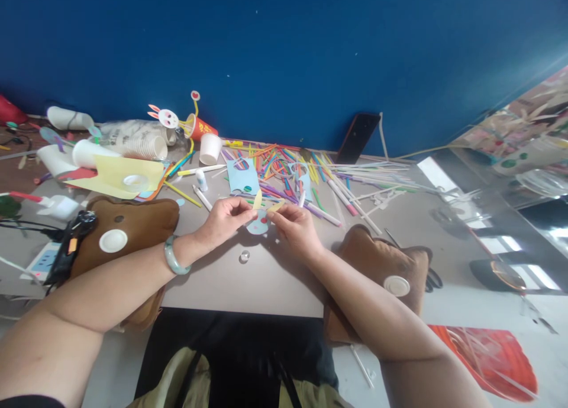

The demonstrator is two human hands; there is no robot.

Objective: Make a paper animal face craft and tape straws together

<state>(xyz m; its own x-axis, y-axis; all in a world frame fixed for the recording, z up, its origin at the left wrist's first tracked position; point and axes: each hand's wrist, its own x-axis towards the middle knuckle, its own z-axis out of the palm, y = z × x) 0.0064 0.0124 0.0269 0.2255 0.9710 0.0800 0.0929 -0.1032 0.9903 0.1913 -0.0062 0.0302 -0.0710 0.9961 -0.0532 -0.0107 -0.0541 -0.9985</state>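
Above the middle of the table, my left hand [228, 217] and my right hand [295, 225] pinch a light-blue paper rabbit face [256, 225] between them. Pink and red marks show on its round front, and a yellow paper ear [258, 199] stands up at its top. My left fingers close on the left edge. At the upper right, my right fingers close on a second yellow ear [277, 206]; whether it is joined to the face I cannot tell. A small clear round piece [244, 256] lies on the table below.
Coloured straws and pens [284, 171] lie heaped behind my hands, with cut blue paper [242, 177] and a white glue stick [201, 180]. Paper cups [144, 146] and yellow paper [128, 174] are at left. Brown cushions [146, 230] flank my arms; a red basket [492, 360] stands lower right.
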